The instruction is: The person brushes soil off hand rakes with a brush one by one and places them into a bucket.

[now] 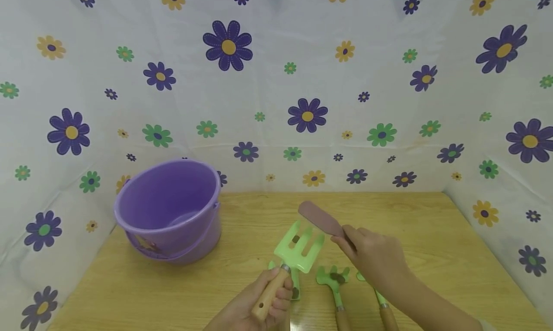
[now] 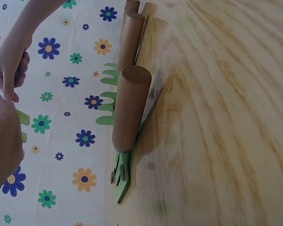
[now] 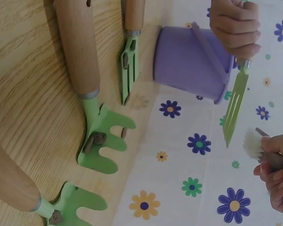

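Note:
My left hand (image 1: pixel 270 300) grips the wooden handle of a green garden fork (image 1: pixel 298 249), its tines pointing up and away over the table; a brown spot shows between the tines. My right hand (image 1: pixel 376 252) holds a brownish brush (image 1: pixel 321 218) by its handle, just right of and above the fork. Pale bristles (image 3: pixel 253 145) show in the right wrist view, facing the fork, with a gap between. Below the hands lie several green tools with wooden handles, among them a rake (image 1: pixel 332 278) with brown clumps (image 3: pixel 95 140) on its head.
A purple bucket (image 1: pixel 173 216) stands at the left of the wooden table (image 1: pixel 246 225), its handle hanging down in front. A white cloth with printed flowers (image 1: pixel 268 91) rises behind and along both sides. Another tool (image 1: pixel 382 300) lies under the right forearm.

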Demonstrator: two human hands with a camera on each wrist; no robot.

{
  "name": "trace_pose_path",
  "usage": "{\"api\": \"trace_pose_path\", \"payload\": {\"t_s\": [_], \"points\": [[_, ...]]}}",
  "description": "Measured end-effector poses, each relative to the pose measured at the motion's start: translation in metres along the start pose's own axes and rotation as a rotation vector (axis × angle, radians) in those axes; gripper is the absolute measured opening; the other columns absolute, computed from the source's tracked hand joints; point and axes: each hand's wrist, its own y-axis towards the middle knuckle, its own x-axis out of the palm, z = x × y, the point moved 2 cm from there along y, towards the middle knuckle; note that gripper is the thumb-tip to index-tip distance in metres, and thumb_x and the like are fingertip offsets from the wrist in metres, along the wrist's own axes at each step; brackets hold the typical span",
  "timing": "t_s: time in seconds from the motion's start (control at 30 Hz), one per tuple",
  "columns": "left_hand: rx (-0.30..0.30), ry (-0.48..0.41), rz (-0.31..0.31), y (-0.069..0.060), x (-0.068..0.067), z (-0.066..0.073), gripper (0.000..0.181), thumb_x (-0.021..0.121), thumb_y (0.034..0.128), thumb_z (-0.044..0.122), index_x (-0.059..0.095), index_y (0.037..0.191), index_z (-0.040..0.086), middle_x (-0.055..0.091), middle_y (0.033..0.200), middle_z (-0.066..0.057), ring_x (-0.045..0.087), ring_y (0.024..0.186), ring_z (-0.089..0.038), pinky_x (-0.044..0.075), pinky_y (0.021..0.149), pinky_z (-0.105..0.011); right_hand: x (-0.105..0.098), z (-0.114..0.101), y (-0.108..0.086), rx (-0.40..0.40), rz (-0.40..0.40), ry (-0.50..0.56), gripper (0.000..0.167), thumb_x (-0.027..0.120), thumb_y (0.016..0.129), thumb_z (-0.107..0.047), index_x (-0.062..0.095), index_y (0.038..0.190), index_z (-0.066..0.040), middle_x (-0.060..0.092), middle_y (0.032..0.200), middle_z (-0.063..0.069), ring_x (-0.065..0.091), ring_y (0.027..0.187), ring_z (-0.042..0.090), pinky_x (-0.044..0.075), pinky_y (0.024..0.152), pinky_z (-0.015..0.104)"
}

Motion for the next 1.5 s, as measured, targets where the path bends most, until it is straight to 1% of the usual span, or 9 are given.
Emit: {"api": "trace_pose_path", "payload": {"t_s": [0.17,0.3,0.43,0.53,0.63,0.83,1.0,1.3,1.5], "points": [[0.008,0.031,-0.02,0.002,0.001,0.002,0.03,0.036,0.1012,0.037,0.055,0.093,0.015,0.051,0.077,0.011,0.048,0.064,0.004,0.038,0.056,-0.004,-0.01,-0.011,0.002,-0.036,0.074,-0.006,0.06,0.029,0.101,-0.049,0.069,0.078,-0.01,0.056,0.05,-0.005,0.037,0.034,0.001,0.015,0.033,0.01],[0.016,0.053,-0.023,0.004,0.002,0.004,0.03,0.035,0.1014,0.038,0.053,0.092,0.016,0.049,0.078,0.011,0.046,0.064,0.004,0.037,0.056,-0.004,-0.016,-0.021,0.002,-0.063,0.102,0.033,0.058,0.031,0.101,-0.048,0.068,0.078,-0.01,0.055,0.05,-0.006,0.041,0.035,0.002,0.022,0.031,0.011],[0.014,0.075,0.007,0.004,0.003,0.004,0.028,0.036,0.1012,0.038,0.05,0.093,0.015,0.049,0.078,0.012,0.046,0.064,0.005,0.037,0.056,-0.004,-0.022,-0.032,0.0,-0.079,0.087,0.092,0.058,0.033,0.1,-0.047,0.07,0.08,-0.009,0.056,0.051,-0.006,0.044,0.036,0.0,0.027,0.033,0.008],[0.011,0.072,0.033,0.003,0.005,0.005,0.028,0.038,0.1011,0.038,0.049,0.095,0.014,0.049,0.078,0.011,0.047,0.064,0.004,0.038,0.057,-0.004,-0.025,-0.038,0.001,-0.086,0.082,0.121,0.056,0.035,0.1,-0.047,0.072,0.081,-0.009,0.057,0.052,-0.006,0.044,0.037,-0.001,0.027,0.034,0.006],[0.017,0.059,0.037,0.001,0.006,0.007,0.028,0.037,0.1012,0.038,0.049,0.097,0.013,0.05,0.079,0.011,0.048,0.064,0.004,0.04,0.057,-0.004,-0.024,-0.041,0.002,-0.089,0.083,0.132,0.055,0.036,0.1,-0.047,0.071,0.08,-0.009,0.057,0.052,-0.006,0.044,0.037,-0.001,0.026,0.034,0.006],[0.04,0.09,0.003,0.0,0.009,0.009,0.028,0.037,0.1015,0.037,0.05,0.098,0.013,0.051,0.079,0.011,0.049,0.065,0.004,0.041,0.058,-0.004,-0.017,-0.045,-0.001,-0.111,0.058,0.13,0.056,0.033,0.101,-0.046,0.069,0.078,-0.01,0.053,0.051,-0.008,0.039,0.037,-0.003,0.019,0.035,0.005],[0.04,0.089,-0.016,-0.001,0.01,0.01,0.028,0.036,0.1016,0.037,0.05,0.097,0.014,0.051,0.079,0.011,0.048,0.065,0.004,0.04,0.058,-0.004,-0.013,-0.047,-0.003,-0.117,0.031,0.159,0.054,0.034,0.101,-0.044,0.068,0.079,-0.008,0.055,0.052,-0.007,0.045,0.038,-0.001,0.023,0.035,0.005],[0.026,0.083,-0.021,0.0,0.011,0.011,0.029,0.035,0.1016,0.038,0.052,0.094,0.015,0.051,0.078,0.012,0.048,0.063,0.005,0.039,0.057,-0.004,-0.01,-0.043,-0.003,-0.102,0.01,0.144,0.057,0.03,0.101,-0.045,0.068,0.078,-0.008,0.057,0.052,-0.006,0.045,0.037,-0.001,0.021,0.035,0.003],[-0.016,-0.007,-0.034,0.0,0.012,0.009,0.033,0.034,0.1018,0.039,0.054,0.091,0.015,0.052,0.075,0.011,0.05,0.062,0.004,0.039,0.054,-0.005,-0.009,-0.038,-0.002,-0.1,0.026,0.124,0.058,0.029,0.102,-0.044,0.067,0.077,-0.008,0.059,0.053,-0.005,0.046,0.037,0.0,0.025,0.033,0.006]]}}
